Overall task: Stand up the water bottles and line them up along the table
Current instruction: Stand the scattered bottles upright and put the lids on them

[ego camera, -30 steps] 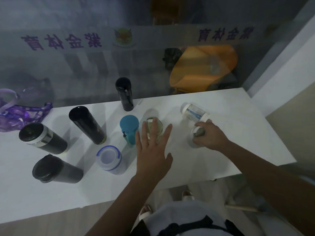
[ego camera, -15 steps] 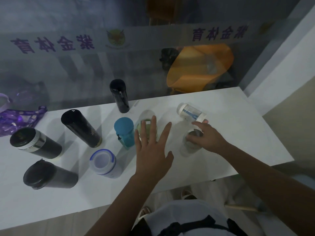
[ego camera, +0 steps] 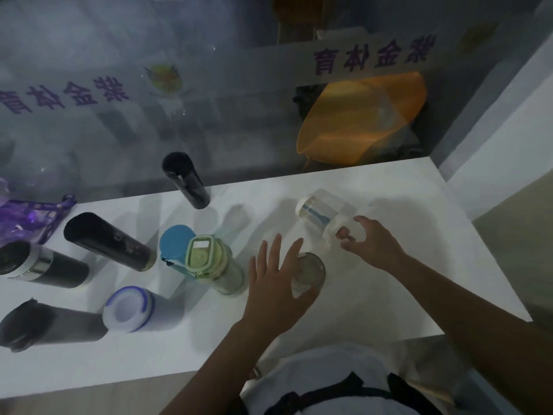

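Observation:
Several bottles stand on the white table (ego camera: 419, 274): a slim black bottle (ego camera: 184, 179), a black flask (ego camera: 107, 241), a blue-lidded bottle (ego camera: 176, 245), a green-lidded clear bottle (ego camera: 209, 262), a white bottle with a blue-ringed lid (ego camera: 131, 308), a steel-banded black mug (ego camera: 36, 265) and a black tumbler (ego camera: 39, 323). A clear bottle with a grey lid (ego camera: 311, 269) stands between my hands. My left hand (ego camera: 275, 283) is spread open against its left side. A clear white-capped bottle (ego camera: 317, 212) lies on its side. My right hand (ego camera: 371, 244) curls loosely at that bottle's near end.
A purple transparent bag (ego camera: 27, 217) lies at the table's far left. A glass wall with purple lettering runs along the table's back edge, with an orange bag (ego camera: 359, 121) behind it. The table's right edge and front edge are close to my arms.
My left hand left the green-lidded bottle and moved right to the grey-lidded one. My right hand let go of the grey-lidded bottle and reached up to the lying clear bottle.

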Action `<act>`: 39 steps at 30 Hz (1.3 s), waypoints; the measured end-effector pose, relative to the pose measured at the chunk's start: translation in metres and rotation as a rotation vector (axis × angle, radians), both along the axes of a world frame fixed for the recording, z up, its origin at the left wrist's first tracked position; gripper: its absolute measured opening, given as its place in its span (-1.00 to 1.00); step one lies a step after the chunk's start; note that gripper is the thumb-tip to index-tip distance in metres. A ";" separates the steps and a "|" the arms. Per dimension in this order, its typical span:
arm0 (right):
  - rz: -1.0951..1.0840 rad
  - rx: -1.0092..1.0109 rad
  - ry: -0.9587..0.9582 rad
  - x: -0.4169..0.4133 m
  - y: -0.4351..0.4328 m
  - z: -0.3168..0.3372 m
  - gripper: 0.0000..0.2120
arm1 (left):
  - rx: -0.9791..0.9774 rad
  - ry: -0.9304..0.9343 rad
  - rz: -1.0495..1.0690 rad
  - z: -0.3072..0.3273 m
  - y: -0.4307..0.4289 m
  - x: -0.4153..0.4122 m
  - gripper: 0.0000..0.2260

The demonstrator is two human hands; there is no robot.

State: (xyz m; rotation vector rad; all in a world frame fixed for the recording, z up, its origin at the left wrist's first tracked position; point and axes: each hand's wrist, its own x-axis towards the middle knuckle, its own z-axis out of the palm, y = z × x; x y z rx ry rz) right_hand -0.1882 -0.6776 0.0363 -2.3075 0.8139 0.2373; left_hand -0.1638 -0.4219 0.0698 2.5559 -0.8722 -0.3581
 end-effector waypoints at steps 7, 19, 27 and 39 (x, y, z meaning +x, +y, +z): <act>0.079 0.061 -0.035 0.024 -0.015 -0.038 -0.13 | -0.010 0.154 0.231 -0.027 -0.014 -0.021 -0.18; 0.169 0.064 -0.067 0.054 -0.033 -0.033 -0.26 | -0.004 0.130 0.457 -0.041 -0.027 -0.048 -0.10; 0.626 -0.280 -0.022 0.060 -0.060 0.046 -0.23 | -0.047 0.119 0.526 -0.044 -0.036 -0.047 -0.07; 0.892 -0.420 0.184 0.018 -0.043 0.043 -0.23 | -0.069 0.150 0.590 -0.046 -0.031 -0.054 0.02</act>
